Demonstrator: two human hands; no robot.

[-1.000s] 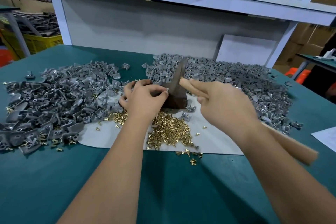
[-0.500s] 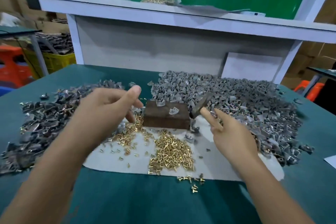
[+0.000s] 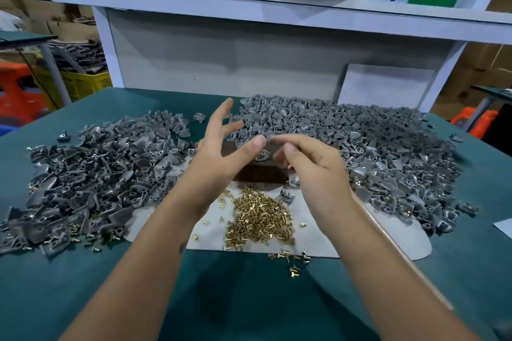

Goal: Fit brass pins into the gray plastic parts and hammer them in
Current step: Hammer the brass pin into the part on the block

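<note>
Both hands raised over a brown block between heaps of gray parts

The left hand (image 3: 219, 152) has its fingers spread, holding nothing; the right hand (image 3: 313, 163) has loosely curled fingers, and whether they hold anything I cannot tell. They hide much of the block (image 3: 260, 174), where one gray part (image 3: 262, 156) lies. Shiny brass pins (image 3: 260, 220) heap on pale sheet (image 3: 393, 241) near it; matte gray parts (image 3: 346, 130) spread across the green worktop (image 3: 249, 299) at far right and left
</note>
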